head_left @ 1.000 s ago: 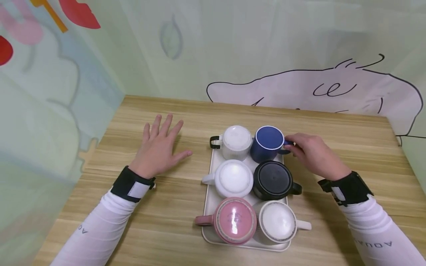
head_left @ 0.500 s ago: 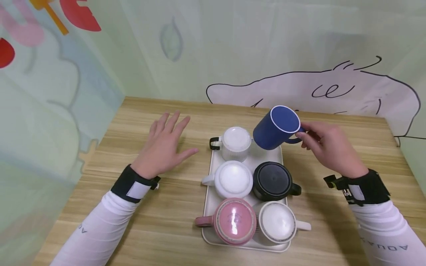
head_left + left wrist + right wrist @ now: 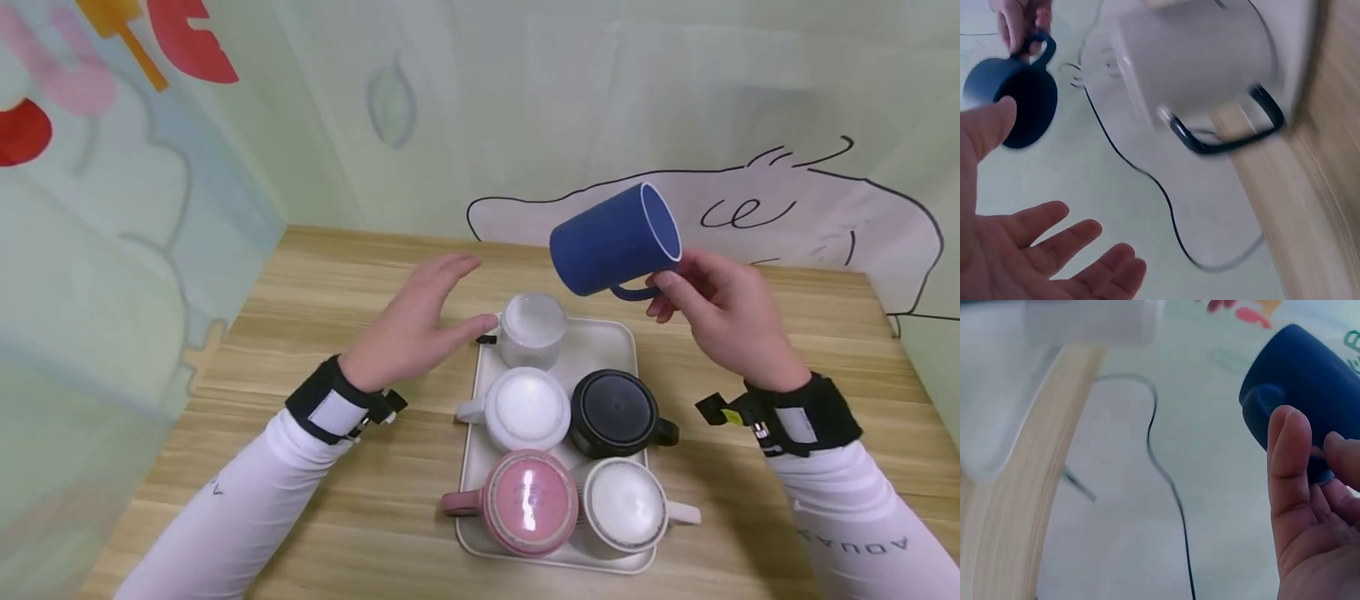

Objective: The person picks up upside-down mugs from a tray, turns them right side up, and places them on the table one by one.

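1. Blue mug [image 3: 607,242]: right of upper centre in the head frame, raised above the far end of the tray, tilted, mouth toward the right, base toward lower left
2. Right hand [image 3: 731,321]: right of centre; thumb and fingers clamped on the blue mug's handle
3. Left hand [image 3: 416,321]: left of centre; thumb and fingers apart, holding nothing; thumb tip near the handle of the ribbed mug [image 3: 532,337]; whether they touch, cannot tell
4. Pale tray [image 3: 596,342]: centre to lower centre, on the wooden table [image 3: 375,517]; bare patch at its upper right, below the raised mug
5. On the tray, left column downward: ribbed mug, white mug [image 3: 527,408], pink mug [image 3: 531,502], the pink one base up
6. Right column: black mug [image 3: 615,412] at middle, cream mug [image 3: 625,504] at lower right, handles toward the right
7. Left wrist view: ribbed mug's black handle, upper right, blurred
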{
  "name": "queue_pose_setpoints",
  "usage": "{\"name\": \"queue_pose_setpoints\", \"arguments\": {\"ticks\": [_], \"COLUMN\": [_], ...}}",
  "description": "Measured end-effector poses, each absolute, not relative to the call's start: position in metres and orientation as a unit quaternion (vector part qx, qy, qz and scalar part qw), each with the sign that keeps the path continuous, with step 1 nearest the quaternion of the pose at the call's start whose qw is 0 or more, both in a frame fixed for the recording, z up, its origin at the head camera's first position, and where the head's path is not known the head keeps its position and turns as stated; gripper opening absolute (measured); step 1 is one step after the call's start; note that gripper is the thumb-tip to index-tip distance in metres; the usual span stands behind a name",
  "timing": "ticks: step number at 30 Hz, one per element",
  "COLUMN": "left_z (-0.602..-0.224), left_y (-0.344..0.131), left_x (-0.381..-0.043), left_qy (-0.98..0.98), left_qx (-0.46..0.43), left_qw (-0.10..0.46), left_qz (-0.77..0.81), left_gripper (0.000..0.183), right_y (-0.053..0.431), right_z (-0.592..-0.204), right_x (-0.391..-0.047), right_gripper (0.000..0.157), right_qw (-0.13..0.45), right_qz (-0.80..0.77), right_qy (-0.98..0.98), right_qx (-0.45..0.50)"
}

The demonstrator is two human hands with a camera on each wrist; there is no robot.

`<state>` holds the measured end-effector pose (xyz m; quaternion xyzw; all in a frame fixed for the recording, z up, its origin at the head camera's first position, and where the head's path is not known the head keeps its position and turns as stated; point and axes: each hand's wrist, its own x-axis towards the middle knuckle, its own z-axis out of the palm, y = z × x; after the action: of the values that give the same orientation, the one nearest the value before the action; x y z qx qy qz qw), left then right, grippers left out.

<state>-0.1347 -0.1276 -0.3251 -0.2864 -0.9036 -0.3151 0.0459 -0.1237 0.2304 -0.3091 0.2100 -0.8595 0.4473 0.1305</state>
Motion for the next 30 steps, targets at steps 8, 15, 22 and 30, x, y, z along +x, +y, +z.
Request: {"name": "queue_pose_setpoints", "arguments": {"ticks": [8,15,22,30], "left_z": [-0.313,-0.316,-0.318,-0.323], "left_y": [-0.084,-0.054,-0.040,-0.041], "left_x": [-0.130,-0.125,-0.122,-0.125], "left_qy": [-0.816,-0.716,-0.658,-0.638], "left_qx": [-0.298,-0.265,-0.216,-0.202], "left_qw": [-0.012,-0.081,-0.060,-0.007], "left_qz": [-0.494,-0.641,-0.719,-0.743], "left_gripper": [0.049,0.025,0.024,0.018], "right_y": [0.206,0.185,0.169,0.163], "right_z": [-0.302,-0.306,-0.312,-0.313], "right_x": [-0.121,-0.116,-0.115,-0.117], "right_gripper": [0.017,0.018,0.024,0.028], "right_qw": [0.050,0.009,-0.027,-0.047], "right_qz": [0.596,0.667,0.714,0.716], "right_qy": [-0.768,-0.708,-0.659,-0.658], "right_qx": [0.230,0.233,0.237,0.228]}}
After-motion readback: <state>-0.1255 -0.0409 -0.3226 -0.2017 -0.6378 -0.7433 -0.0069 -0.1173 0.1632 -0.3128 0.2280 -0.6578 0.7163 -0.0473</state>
